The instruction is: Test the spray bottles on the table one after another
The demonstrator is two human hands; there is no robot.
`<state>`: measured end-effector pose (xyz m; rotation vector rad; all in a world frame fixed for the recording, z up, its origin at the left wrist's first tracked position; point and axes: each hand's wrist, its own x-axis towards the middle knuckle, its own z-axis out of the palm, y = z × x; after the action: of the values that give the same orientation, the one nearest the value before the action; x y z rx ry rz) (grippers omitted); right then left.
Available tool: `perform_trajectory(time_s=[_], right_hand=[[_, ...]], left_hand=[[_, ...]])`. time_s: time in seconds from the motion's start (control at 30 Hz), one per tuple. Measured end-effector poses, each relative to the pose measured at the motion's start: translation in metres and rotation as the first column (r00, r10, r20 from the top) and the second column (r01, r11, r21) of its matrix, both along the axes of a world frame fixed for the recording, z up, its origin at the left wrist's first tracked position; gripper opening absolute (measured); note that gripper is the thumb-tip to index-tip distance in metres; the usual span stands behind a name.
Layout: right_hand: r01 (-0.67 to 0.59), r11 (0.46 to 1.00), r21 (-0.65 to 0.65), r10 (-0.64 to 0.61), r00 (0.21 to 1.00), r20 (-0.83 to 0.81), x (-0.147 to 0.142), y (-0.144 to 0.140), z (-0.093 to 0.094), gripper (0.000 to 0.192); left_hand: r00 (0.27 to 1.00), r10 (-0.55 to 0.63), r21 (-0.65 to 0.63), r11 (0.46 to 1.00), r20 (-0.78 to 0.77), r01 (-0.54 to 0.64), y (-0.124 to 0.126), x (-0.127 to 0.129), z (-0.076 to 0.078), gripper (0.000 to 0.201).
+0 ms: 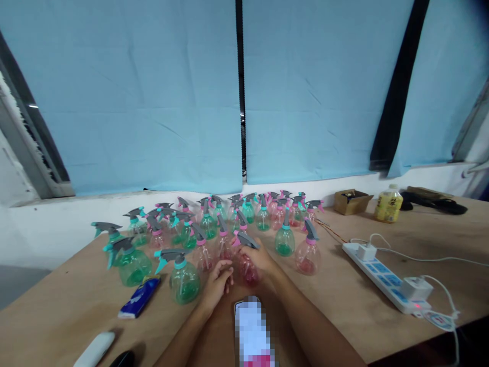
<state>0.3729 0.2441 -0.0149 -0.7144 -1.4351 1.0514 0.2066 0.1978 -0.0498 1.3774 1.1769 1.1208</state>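
With the right hand wrapped around the neck of the pink spray bottle, whose body is just below it, the half-open, empty left hand alongside should steady that body.

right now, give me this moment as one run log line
right hand: holds pink spray bottle | left hand: empty, beside it | other spray bottles: upright on table

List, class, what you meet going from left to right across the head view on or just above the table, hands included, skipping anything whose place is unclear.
White object → blue packet → front green spray bottle → left hand → right hand → second green spray bottle → standing pink spray bottle → cardboard box → yellow-labelled bottle.
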Motion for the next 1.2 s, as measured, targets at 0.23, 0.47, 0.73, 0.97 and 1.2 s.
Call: perform_trajectory(time_s=[0.23, 0.47, 0.73, 0.97, 1.2], right_hand=[[-0.078, 0.991, -0.110, 0.070, 0.995, -0.074, -0.002, -0.009, 0.010, 0.015], [-0.167, 0.985, -0.042, 0.165, 0.985, -0.049, 0.002, -0.011, 0.018, 0.014], [-0.166, 0.985, -0.051, 0.163, 0.985, -0.062, 0.001, -0.009, 0.013, 0.015], [-0.129, 0.990, -0.063, 0.125, 0.991, -0.054, 0.001, -0.008, 0.012, 0.012], [-0.142, 0.987, -0.074, 0.139, 0.989, -0.048, 0.001, -0.014, 0.017, 0.017]], left_hand=[[1.000, 0.010, -0.001, 1.000, 0.012, -0.010, -0.001, 0.000, 0.002, 0.038], [1.000, -0.005, 0.009, 1.000, 0.014, 0.005, -0.005, 0.002, 0.007, 0.036], [0.999, -0.033, 0.008, 0.999, -0.028, 0.034, -0.004, 0.000, 0.005, 0.032], [0.999, -0.024, 0.008, 1.000, -0.032, 0.024, -0.005, 0.001, 0.007, 0.032], [0.999, -0.045, 0.012, 0.999, -0.023, 0.046, -0.003, 0.001, 0.005, 0.032]])
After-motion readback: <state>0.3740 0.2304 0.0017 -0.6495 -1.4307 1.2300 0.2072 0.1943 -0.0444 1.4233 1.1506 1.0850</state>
